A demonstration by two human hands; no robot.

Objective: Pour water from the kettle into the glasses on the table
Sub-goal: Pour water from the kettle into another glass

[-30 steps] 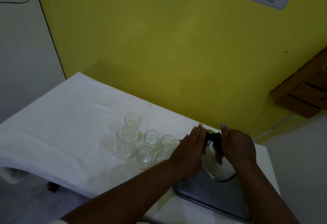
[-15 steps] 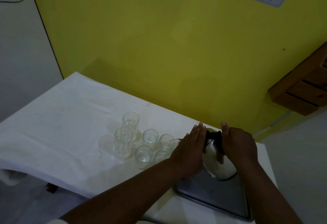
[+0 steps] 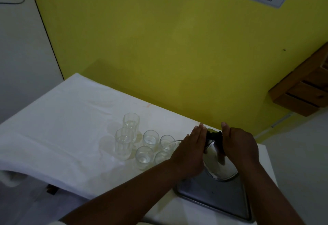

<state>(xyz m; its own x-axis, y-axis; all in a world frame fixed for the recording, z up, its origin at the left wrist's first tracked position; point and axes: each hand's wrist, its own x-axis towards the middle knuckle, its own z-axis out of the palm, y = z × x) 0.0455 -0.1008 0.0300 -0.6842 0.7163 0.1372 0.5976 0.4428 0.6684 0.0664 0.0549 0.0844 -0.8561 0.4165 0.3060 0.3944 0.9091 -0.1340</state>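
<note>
Kettle (image 3: 219, 160) on tray (image 3: 221, 200), right edge of tabletop; left hand (image 3: 192, 151) flat, fingers together, right hand (image 3: 238, 146) clamped on handle — tip slow, spout over nearest glass (image 3: 166, 144).

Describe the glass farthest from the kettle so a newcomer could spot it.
On the white table, find the cluster of glasses left of the kettle. The target glass stands at the cluster's far edge, nearest the yellow wall. It is one of two tall ribbed glasses; the other stands nearer the person.
</note>
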